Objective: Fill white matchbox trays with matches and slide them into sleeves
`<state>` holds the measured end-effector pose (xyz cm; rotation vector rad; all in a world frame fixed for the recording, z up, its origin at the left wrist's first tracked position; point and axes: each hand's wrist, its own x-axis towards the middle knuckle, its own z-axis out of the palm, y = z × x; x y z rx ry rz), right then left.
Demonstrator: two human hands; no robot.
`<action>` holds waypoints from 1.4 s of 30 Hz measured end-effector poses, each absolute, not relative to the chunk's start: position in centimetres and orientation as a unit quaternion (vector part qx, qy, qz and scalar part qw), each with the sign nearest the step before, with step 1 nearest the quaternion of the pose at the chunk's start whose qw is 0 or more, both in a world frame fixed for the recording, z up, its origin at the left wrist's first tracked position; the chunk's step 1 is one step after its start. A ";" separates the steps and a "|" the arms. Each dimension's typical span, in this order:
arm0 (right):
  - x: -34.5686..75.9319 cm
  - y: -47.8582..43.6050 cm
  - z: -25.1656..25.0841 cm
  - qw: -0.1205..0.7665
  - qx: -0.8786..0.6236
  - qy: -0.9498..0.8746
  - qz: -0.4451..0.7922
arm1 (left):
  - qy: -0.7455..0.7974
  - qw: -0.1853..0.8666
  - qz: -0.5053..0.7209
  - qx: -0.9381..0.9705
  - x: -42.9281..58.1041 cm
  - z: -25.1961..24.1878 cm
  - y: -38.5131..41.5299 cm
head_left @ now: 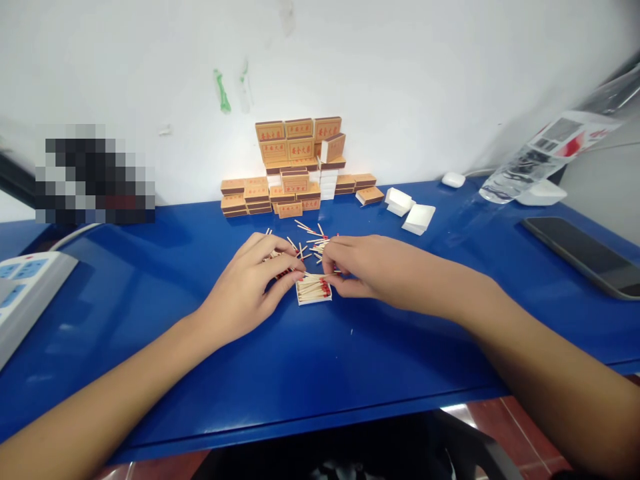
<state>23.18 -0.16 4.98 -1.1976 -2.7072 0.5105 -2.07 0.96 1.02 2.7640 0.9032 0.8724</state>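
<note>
A small white matchbox tray (pixel 315 303) filled with red-tipped matches (pixel 313 288) lies on the blue table. At its upper left corner is my left hand (pixel 255 283), thumb and forefinger pinched together; what is between them is hidden. My right hand (pixel 370 267) comes in from the other side, fingertips closed on a match at the tray's upper right edge. Loose matches (pixel 319 244) are scattered just beyond both hands. More matches lie partly hidden behind my left fingers.
Orange matchboxes (pixel 301 148) are stacked against the wall. Folded white card pieces (pixel 419 219) lie to their right. A plastic bottle (pixel 525 167), a white earbud case (pixel 453 179) and a phone (pixel 590 253) are farther right. A power strip (pixel 30 293) sits at the left.
</note>
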 end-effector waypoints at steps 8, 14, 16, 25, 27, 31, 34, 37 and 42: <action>23.1 -0.1 4.8 0.047 -0.413 -0.900 0.133 | 0.290 -0.010 0.268 0.919 -3.1 2.0 1.8; 21.7 -0.9 5.6 -0.005 -0.422 -0.903 0.082 | 0.316 -0.041 0.283 0.905 -3.4 2.9 2.0; 21.3 -1.2 6.0 -0.012 -0.424 -0.902 0.075 | 0.304 -0.025 0.287 0.908 -3.2 2.7 1.7; 21.4 -1.3 5.9 -0.002 -0.412 -0.908 0.074 | 0.289 -0.017 0.292 0.912 -2.6 2.3 1.1; 21.3 -1.2 5.8 0.005 -0.403 -0.911 0.088 | 0.286 -0.023 0.293 0.912 -2.7 2.3 1.1; 20.9 -1.2 5.6 0.015 -0.406 -0.909 0.097 | 0.288 -0.023 0.290 0.912 -2.7 2.3 1.2; 21.1 -1.1 5.4 0.018 -0.402 -0.911 0.087 | 0.289 -0.020 0.292 0.912 -2.7 2.3 1.1; 21.3 -1.1 5.4 0.024 -0.390 -0.916 0.086 | 0.287 -0.022 0.293 0.912 -2.7 2.3 1.1; 20.8 -1.1 5.2 0.048 -0.397 -0.914 0.072 | 0.295 -0.035 0.304 0.905 -2.7 2.4 1.1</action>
